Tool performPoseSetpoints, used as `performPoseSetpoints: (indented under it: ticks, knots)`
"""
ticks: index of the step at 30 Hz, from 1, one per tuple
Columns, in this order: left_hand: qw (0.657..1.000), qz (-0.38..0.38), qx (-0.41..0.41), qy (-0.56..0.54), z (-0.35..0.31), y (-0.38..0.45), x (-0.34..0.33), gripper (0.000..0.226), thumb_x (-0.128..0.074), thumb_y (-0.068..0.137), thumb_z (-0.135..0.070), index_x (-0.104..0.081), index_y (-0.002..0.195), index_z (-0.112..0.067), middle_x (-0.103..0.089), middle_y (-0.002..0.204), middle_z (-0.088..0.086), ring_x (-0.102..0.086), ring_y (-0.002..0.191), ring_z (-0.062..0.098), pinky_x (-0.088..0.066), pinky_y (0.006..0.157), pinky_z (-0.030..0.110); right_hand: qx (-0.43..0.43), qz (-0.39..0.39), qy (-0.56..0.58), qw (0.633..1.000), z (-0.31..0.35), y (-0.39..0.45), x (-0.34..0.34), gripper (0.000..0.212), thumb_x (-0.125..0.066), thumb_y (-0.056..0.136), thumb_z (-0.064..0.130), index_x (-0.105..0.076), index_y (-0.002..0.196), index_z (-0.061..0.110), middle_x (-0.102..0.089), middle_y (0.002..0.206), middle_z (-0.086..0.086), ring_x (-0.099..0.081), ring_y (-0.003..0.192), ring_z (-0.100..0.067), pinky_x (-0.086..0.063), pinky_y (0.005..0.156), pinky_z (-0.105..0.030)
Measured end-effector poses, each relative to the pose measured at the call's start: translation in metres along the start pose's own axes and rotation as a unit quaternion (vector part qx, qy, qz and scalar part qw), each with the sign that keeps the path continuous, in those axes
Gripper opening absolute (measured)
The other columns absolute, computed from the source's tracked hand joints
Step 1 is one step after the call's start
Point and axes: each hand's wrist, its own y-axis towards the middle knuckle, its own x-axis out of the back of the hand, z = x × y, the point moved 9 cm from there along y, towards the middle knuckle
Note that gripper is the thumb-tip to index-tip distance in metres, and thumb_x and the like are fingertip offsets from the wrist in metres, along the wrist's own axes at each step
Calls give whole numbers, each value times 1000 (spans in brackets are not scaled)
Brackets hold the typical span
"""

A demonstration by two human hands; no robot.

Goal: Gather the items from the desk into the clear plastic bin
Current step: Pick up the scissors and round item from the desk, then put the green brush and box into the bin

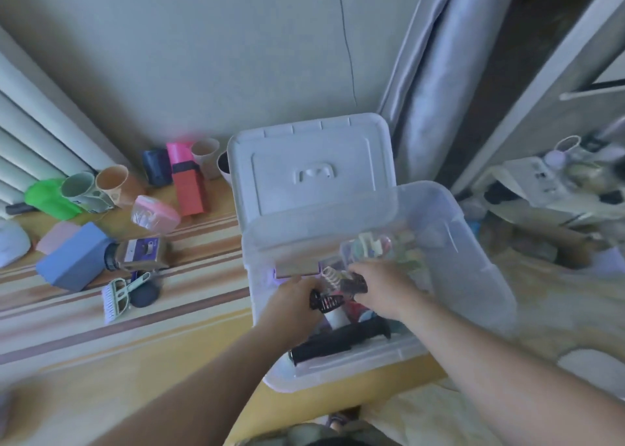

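The clear plastic bin (pixel 473 242) sits at the right end of the striped desk (pixel 118 327), its white lid (pixel 311 168) propped open against the wall. Both hands are over the bin's inside. My left hand (pixel 291 300) grips a black hair claw clip (pixel 326 301). My right hand (pixel 382 288) holds a dark clip (pixel 353 285) beside a cream claw clip (pixel 331 274). Inside the bin lie a long black handled tool (pixel 338 342), a white tube and colourful small items (pixel 375 244).
Left of the bin on the desk lie a blue box (pixel 72 256), a labelled jar (pixel 142 252), a pale comb-like brush (pixel 115 298), a pink case (pixel 155 214), a red box (pixel 189 185), several cups (pixel 94 188) and a green object (pixel 47 197). A curtain hangs at the right.
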Motion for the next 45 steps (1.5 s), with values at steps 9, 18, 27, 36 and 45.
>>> performPoseSetpoints:
  ticks: [9, 18, 27, 36, 45]
  knots:
    - [997, 42, 25, 55, 4, 12, -33, 45, -81, 78, -31, -66, 120, -32, -67, 111, -5, -60, 93, 17, -50, 78, 28, 76, 26, 2, 997, 8, -1, -18, 52, -76, 85, 39, -62, 135, 37, -57, 131, 12, -48, 121, -19, -44, 104, -44]
    - [990, -130, -46, -34, 15, -16, 67, 50, -65, 90, -31, -54, 139, -36, -59, 136, -10, -52, 124, 14, -47, 101, 32, 92, -52, 44, 993, 51, 25, 8, 41, -62, 98, 16, -65, 138, 23, -57, 135, 6, -45, 131, -19, -35, 113, -29]
    - [954, -235, 179, -42, 252, -64, 141, 39, -67, 89, -22, -63, 126, -32, -54, 130, -5, -48, 123, 22, -46, 100, 39, 262, -174, 39, 948, 251, 78, 2, 33, -72, 79, 7, -77, 111, 14, -69, 105, -2, -57, 103, -32, -53, 88, -44]
    - [950, -70, 304, -20, 445, -74, 118, 73, -66, 83, -26, -38, 149, -39, -28, 156, 8, -30, 138, 35, -41, 108, 45, 214, 98, -55, 970, 377, 170, -162, 42, -54, 97, 20, -59, 139, 21, -48, 147, 5, -37, 138, -24, -47, 106, -48]
    - [978, 18, 199, 57, 506, -27, 89, 123, -74, 72, -71, 9, 157, -42, -9, 162, -1, -22, 142, 42, -35, 116, 53, 165, 172, -133, 962, 412, 227, -255, 62, -55, 102, 24, -31, 160, 21, -31, 167, 2, -35, 143, -33, -41, 113, -47]
